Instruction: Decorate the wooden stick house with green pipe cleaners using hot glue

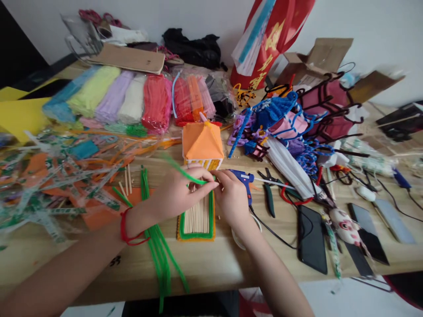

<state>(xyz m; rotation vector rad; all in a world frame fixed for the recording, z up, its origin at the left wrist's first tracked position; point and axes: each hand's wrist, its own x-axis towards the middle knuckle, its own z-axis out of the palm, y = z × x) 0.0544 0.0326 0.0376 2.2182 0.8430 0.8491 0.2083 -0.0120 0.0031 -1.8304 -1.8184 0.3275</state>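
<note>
Pinching a green pipe cleaner (185,172) between the fingertips of my left hand (175,193) and my right hand (233,198), I hold it at the far edge of the stick mat (197,218), a raft of wooden sticks edged in green and orange lying on the table (211,264). Both hands are closed on the cleaner, just in front of the orange-roofed house (202,145). A blue glue gun (243,180) lies just right of my right hand, pliers (268,196) beyond it, and a green bundle (158,237) under my left wrist.
</note>
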